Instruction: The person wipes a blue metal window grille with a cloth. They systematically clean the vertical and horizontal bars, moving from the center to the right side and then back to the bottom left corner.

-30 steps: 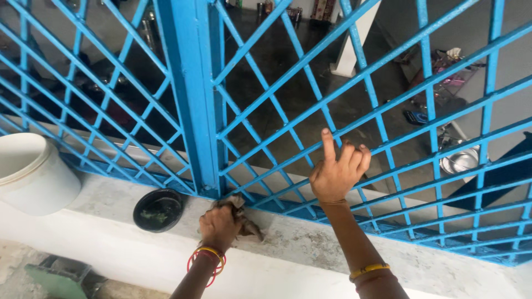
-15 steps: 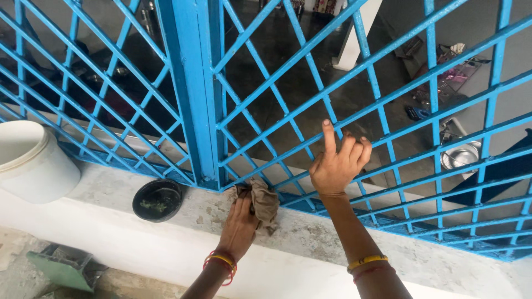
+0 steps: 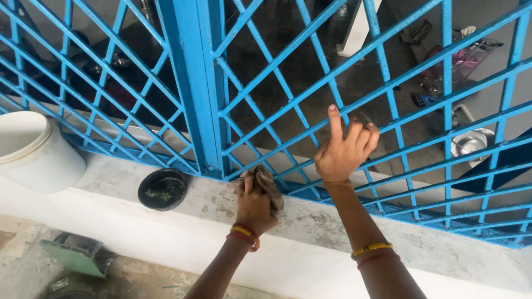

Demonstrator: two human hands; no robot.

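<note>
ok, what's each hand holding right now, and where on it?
Left hand presses a bunched brown rag flat on the ledge, palm on top. Right hand hooks its fingers over a bar of the blue grille.

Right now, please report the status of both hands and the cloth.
Left hand presses brown cloth on ledge by grille base. Right hand grips blue grille. Black bowl sits left of cloth.
</note>
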